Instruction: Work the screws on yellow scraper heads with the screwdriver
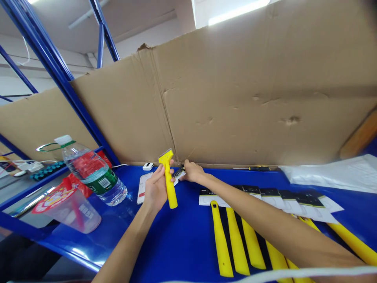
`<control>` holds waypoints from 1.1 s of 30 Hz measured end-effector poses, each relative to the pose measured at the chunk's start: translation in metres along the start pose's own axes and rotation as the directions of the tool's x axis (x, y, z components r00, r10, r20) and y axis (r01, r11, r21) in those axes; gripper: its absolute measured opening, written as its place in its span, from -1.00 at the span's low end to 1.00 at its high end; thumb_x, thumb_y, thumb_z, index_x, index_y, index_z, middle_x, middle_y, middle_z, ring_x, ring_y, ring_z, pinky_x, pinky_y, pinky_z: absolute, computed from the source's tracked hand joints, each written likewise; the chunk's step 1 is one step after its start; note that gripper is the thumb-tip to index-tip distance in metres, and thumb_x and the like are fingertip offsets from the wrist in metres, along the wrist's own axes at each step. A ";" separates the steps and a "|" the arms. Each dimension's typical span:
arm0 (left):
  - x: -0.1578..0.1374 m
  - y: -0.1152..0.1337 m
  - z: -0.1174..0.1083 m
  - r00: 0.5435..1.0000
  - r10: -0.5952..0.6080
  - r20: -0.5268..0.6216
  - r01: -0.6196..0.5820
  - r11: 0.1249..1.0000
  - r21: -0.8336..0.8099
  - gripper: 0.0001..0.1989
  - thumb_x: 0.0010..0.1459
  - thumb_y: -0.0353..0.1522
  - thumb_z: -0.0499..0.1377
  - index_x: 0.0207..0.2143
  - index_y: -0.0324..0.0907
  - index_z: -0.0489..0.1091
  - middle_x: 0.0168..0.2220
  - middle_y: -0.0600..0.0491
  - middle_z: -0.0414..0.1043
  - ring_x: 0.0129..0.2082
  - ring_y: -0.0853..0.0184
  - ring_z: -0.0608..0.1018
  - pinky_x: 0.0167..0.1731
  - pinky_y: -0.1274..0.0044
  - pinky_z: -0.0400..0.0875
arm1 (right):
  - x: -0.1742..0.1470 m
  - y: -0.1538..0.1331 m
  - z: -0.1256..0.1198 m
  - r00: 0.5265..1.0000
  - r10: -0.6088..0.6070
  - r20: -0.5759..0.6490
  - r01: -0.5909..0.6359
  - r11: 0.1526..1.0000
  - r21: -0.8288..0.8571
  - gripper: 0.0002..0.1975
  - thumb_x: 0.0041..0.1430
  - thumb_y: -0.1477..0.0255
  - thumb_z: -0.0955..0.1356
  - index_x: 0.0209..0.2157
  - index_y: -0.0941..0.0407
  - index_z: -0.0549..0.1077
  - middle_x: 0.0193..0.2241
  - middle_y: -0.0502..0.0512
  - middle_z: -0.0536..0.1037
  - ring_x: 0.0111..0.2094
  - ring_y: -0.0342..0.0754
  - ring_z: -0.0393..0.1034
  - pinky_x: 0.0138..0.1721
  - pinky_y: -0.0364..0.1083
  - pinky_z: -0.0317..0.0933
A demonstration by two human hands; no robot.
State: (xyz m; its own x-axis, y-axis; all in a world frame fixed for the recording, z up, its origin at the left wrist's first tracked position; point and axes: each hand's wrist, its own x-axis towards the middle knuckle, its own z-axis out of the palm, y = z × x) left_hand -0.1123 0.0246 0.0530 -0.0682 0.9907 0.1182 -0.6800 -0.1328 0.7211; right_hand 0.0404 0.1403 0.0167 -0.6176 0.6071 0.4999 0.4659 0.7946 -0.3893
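My left hand (156, 188) is closed round the yellow scraper (171, 188), held upright with its flat blade head at the top. Beside it, my right hand (193, 172) reaches to the foot of the cardboard wall. Its fingers are closed at a small black-and-white packet (178, 173), partly hidden by the hand. Below my right forearm lie several yellow handles (221, 239) in a row, partly covered by the arm. Black-and-white printed cards (272, 199) overlap one another above these handles.
A phone (143, 188) and a small white device (147, 166) lie left of my hands. A water bottle (104, 181) and a plastic cup (79, 214) stand farther left. A yellow-black screwdriver (259, 168) and plastic bag (332, 175) lie along the cardboard wall (235, 98).
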 end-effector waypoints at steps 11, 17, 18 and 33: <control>-0.004 0.008 -0.013 0.937 -0.141 0.319 0.263 0.886 -0.382 -0.46 0.41 -0.54 -0.05 0.39 -0.17 0.23 -0.49 0.20 0.25 -0.77 0.59 0.25 -0.84 0.79 0.04 | -0.119 -0.049 -0.099 0.982 -0.184 0.033 0.178 0.867 -0.466 -0.66 0.26 0.77 0.24 -0.10 0.12 0.47 0.04 0.20 0.63 -0.20 0.05 0.59 -0.41 -0.06 0.21; -0.008 0.004 -0.010 0.921 -0.163 0.354 0.278 0.912 -0.303 -0.54 0.39 -0.52 0.02 0.29 -0.19 0.35 -0.56 0.24 0.17 -0.79 0.56 0.22 -0.83 0.74 0.08 | -0.149 -0.049 -0.101 0.921 -0.383 -0.074 0.277 0.775 -0.568 -0.67 0.31 0.77 0.19 -0.18 0.13 0.45 0.16 0.24 0.61 0.17 0.13 0.49 -0.32 -0.10 0.42; -0.008 0.003 -0.007 0.935 -0.149 0.321 0.249 0.921 -0.299 -0.56 0.40 -0.52 0.04 0.27 -0.20 0.36 -0.53 0.21 0.21 -0.73 0.55 0.30 -0.77 0.73 0.18 | -0.151 -0.049 -0.099 0.924 -0.378 -0.058 0.282 0.776 -0.564 -0.69 0.31 0.76 0.20 -0.20 0.13 0.45 0.16 0.24 0.61 0.17 0.14 0.49 -0.32 -0.10 0.44; 0.000 -0.013 0.056 0.973 0.172 0.152 -0.170 0.985 -0.026 -0.81 0.23 -0.38 0.43 -0.13 -0.11 0.52 -0.12 0.05 0.61 -0.02 0.28 0.63 0.35 0.06 0.33 | -0.139 -0.052 -0.091 0.981 -0.053 -0.189 0.102 0.960 0.262 -0.86 0.33 0.57 0.37 -0.30 0.06 0.52 -0.06 0.14 0.71 0.02 0.07 0.62 0.03 -0.01 0.45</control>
State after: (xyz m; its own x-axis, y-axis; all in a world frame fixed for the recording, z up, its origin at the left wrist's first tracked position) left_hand -0.0624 0.0241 0.0820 -0.0722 0.9365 0.3430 -0.6775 -0.2985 0.6723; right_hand 0.1599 0.0153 0.0379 -0.5103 0.5550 0.6569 0.2184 0.8225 -0.5252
